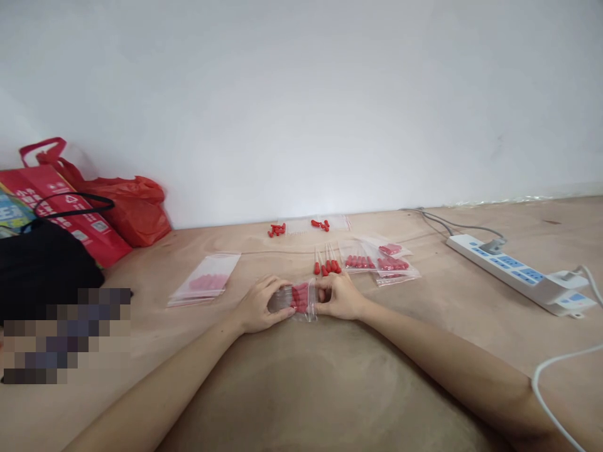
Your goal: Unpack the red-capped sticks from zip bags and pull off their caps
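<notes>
A small clear zip-lock bag point(301, 300) with several red rubber bulbs in it is between my two hands, low over the table. My left hand point(267, 304) grips its left end, fingers above and thumb below. At the zip end, my right hand point(340, 297) pinches the bag between thumb and fingers. Just beyond the right hand lie several droppers point(328, 266) with red bulbs and thin pale stems. Filled zip-lock bags point(360, 260) of red-bulbed pieces overlap to their right. Left of my hands is a stack of flat zip-lock bags point(207, 280) that looks pinkish.
Loose red bulbs point(277, 230) and another small group point(320, 224) lie by the wall. A white power strip point(513, 270) with grey and white cables is at right. Red bags point(136, 210) and a black cloth item point(47, 270) stand at left, near a blurred-out patch.
</notes>
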A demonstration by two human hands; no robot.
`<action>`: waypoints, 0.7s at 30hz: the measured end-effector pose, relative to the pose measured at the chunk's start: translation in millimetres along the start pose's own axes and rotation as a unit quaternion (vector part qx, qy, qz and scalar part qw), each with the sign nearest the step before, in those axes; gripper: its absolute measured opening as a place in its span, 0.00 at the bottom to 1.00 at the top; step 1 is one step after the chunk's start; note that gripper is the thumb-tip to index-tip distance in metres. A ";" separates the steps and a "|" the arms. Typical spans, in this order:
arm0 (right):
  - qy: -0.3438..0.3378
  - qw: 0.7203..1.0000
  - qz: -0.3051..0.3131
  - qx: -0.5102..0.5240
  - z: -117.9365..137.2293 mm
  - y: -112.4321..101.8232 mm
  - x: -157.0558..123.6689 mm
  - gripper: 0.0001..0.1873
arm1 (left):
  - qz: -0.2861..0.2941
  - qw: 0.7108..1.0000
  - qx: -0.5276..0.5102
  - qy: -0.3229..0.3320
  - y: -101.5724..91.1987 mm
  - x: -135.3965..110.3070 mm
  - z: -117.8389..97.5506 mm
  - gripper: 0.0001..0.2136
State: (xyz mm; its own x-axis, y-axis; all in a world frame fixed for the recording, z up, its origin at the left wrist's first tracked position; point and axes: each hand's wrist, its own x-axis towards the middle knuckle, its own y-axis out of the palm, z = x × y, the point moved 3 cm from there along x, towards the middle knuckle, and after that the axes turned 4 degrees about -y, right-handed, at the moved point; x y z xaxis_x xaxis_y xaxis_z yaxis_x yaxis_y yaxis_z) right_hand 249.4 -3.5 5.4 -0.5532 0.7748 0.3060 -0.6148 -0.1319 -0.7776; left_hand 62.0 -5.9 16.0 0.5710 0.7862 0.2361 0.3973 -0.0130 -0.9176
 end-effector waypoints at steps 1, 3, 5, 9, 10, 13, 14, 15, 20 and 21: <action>0.001 1.000 0.001 0.009 -0.3 0.9 0.4 0.15 | 0.000 1.000 -0.001 -0.006 0.3 0.0 0.6 0.20; 0.000 1.000 -0.005 0.024 -0.6 2.1 1.0 0.16 | 0.001 1.000 -0.001 -0.016 1.0 0.0 1.4 0.20; 0.003 0.999 -0.026 0.028 -1.0 2.6 1.4 0.18 | 0.001 1.000 -0.001 -0.021 1.4 0.0 1.4 0.20; 0.000 0.999 -0.045 0.021 -0.5 4.7 1.9 0.18 | -0.005 1.000 -0.003 -0.018 0.9 -0.2 -0.2 0.19; -0.002 0.999 -0.041 0.021 0.1 5.4 2.1 0.17 | -0.007 1.000 -0.003 -0.017 0.6 -0.2 -0.7 0.19; 0.007 0.999 -0.021 0.038 2.8 6.9 2.7 0.16 | -0.008 1.000 -0.002 -0.017 -0.3 -0.2 -2.1 0.19; 0.014 0.999 -0.017 0.046 3.7 7.2 2.8 0.15 | -0.007 1.000 -0.002 -0.017 -0.6 -0.2 -2.5 0.19; 0.022 0.998 -0.014 0.053 4.6 7.3 2.9 0.15 | -0.007 1.000 -0.003 -0.016 -0.9 -0.1 -2.8 0.19; 0.055 0.996 -0.012 0.068 7.4 8.4 2.5 0.14 | -0.013 1.000 -0.011 -0.004 -1.2 0.0 -3.0 0.18; 0.059 0.996 -0.008 0.069 7.7 8.9 2.4 0.14 | -0.012 1.000 -0.011 -0.002 -0.9 0.0 -2.8 0.18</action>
State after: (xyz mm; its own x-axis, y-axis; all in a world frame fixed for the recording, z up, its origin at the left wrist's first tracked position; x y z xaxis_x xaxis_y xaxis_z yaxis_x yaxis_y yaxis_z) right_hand 238.3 -7.6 3.5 -0.4776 0.8439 0.2443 -0.6990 -0.1966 -0.6875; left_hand 63.6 -7.7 17.6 0.5579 0.7890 0.2573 0.4276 -0.0076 -0.9039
